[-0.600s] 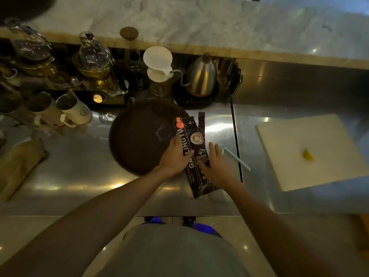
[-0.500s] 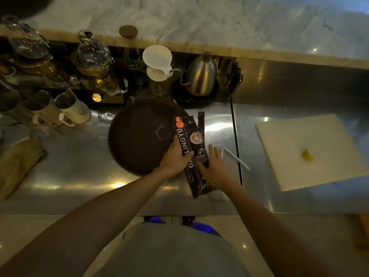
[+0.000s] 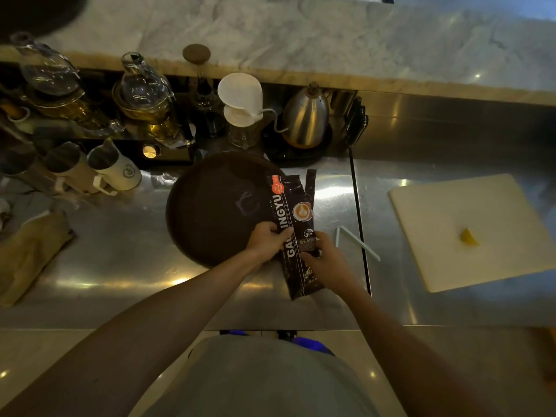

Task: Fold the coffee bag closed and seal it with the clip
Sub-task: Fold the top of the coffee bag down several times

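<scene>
The coffee bag (image 3: 296, 233) is lying flat on the steel bench (image 3: 120, 260), its long black body running away from the person, its far end overlapping the rim of the round dark tray (image 3: 216, 206) just to its left. Both hands are working at the bag's middle. The left hand (image 3: 267, 240) is curling over the bag's left edge, fingers wrapped onto the printed face, so its grip is closing on the bag. The right hand (image 3: 326, 257) is pressing against the bag's right edge with the thumb on the front panel; its grip is also holding the bag, fingers bent rather than spread. The bag's top is not yet folded over. Just to the right of the bag, a pale thin clip (image 3: 356, 242) is lying on the bench, apart from both hands. Farther right of the bag a white cutting board (image 3: 469, 230) is sitting with a small yellow wedge (image 3: 468, 237) on it. Beyond the bag, against the back wall, a steel kettle (image 3: 305, 118) and a white dripper (image 3: 240, 100) are standing.
</scene>
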